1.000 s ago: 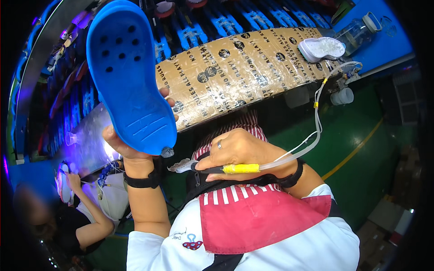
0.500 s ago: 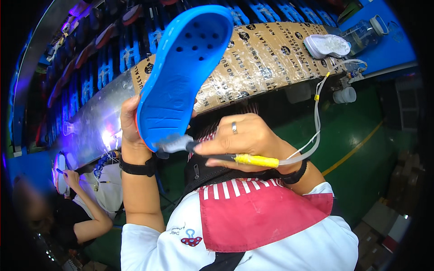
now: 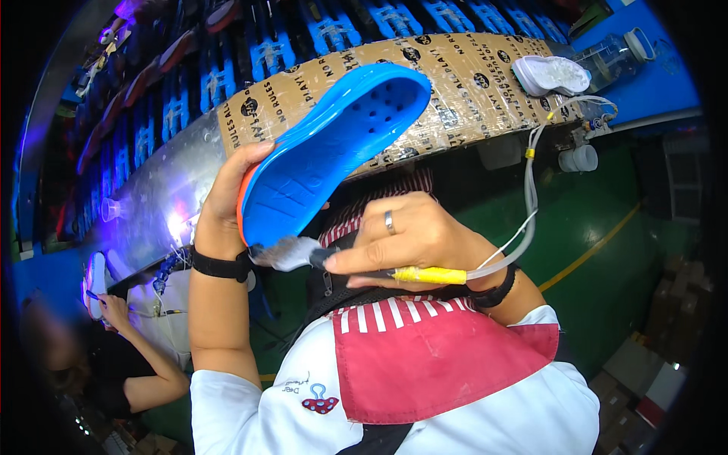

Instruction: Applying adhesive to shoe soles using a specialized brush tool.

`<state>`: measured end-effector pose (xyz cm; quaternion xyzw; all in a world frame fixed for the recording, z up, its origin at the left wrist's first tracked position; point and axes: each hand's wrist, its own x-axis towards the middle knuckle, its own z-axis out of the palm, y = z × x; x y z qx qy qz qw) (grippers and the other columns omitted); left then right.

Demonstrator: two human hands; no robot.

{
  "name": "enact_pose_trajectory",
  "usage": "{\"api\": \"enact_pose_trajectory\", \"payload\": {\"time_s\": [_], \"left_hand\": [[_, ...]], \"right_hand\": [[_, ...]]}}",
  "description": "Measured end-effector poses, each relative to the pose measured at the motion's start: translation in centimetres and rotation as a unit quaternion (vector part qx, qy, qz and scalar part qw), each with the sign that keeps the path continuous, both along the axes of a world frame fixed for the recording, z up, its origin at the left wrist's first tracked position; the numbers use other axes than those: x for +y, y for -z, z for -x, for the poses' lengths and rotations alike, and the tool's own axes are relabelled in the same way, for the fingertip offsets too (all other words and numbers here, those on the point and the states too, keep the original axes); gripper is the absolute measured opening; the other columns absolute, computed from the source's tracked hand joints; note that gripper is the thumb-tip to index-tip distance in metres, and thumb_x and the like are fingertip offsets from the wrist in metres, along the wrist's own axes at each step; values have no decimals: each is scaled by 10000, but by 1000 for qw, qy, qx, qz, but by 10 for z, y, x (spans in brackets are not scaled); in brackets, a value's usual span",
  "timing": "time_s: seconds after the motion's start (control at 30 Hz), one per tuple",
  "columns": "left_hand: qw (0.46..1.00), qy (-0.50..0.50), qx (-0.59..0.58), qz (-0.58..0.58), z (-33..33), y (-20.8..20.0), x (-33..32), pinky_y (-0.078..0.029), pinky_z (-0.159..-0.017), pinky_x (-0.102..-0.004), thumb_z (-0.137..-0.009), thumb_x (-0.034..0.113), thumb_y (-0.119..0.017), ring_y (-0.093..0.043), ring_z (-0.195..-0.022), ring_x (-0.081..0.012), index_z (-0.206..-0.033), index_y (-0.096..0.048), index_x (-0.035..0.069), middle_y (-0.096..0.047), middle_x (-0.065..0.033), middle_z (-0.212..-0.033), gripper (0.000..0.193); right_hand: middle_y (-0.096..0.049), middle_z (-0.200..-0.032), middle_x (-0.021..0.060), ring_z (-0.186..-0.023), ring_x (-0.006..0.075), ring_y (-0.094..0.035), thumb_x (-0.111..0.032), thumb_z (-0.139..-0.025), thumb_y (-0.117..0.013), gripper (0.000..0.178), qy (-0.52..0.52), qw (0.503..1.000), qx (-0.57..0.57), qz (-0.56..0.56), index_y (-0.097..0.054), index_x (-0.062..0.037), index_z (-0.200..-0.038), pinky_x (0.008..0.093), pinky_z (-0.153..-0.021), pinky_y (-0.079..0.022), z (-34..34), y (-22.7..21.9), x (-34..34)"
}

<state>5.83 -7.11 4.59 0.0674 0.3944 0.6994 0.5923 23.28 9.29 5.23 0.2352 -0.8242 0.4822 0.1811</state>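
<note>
My left hand [image 3: 231, 189] grips a blue shoe sole [image 3: 303, 174] by its heel end, fingers behind it and thumb along its edge. The sole is tilted, with its hollow inner face toward me and holes near the toe; an orange strip shows along the heel. In my right hand [image 3: 413, 239] is a brush [image 3: 292, 252] with pale bristles, dark at the tip, and a yellow-wrapped handle joined to a clear tube [image 3: 527, 205]. The bristles touch the sole's heel rim or lie just beside it; I cannot tell which.
A cardboard-covered bench [image 3: 470, 98] curves across beyond my hands, with a white sole [image 3: 551, 76] and a clear jug [image 3: 618, 57] at its right end. Behind runs a rack of blue holders [image 3: 334, 30]. A co-worker's hand [image 3: 114, 309] works on a white sole at the left.
My left hand has tilted the blue sole, swinging its toe end right and lower. The brush has stayed by the heel, its bristles shifting slightly leftward and down along the rim.
</note>
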Motion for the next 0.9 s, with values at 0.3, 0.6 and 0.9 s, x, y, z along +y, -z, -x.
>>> {"api": "enact_pose_trajectory", "payload": {"time_s": [0.3,0.6,0.9], "left_hand": [[994,-2,-7,109,7,-6,-6,-556,-767,-332,-853,219,-573,-671,-836,-225,-1152,-570,-46,-661,-173,-999,400],[984,-58,30,164,2,-15,-16,-562,-747,-325,-834,181,-603,-672,-840,-222,-1148,-564,-41,-656,-167,-1017,387],[984,-19,51,167,9,-13,-41,-556,-768,-357,-854,265,-573,-669,-839,-247,-1153,-560,-48,-655,-180,-1019,433]], "right_hand": [[-590,-670,39,-665,199,-600,-164,-713,-732,186,-1,1000,-6,-12,-690,-138,-892,305,-572,-499,-2,7,1],[-606,-693,30,-650,191,-583,-142,-709,-710,176,-10,997,-15,-69,-692,-130,-884,309,-554,-490,0,6,-4],[-580,-636,36,-662,198,-602,-129,-688,-726,190,-3,997,6,-71,-691,-111,-874,307,-542,-499,-2,6,-11]]}}
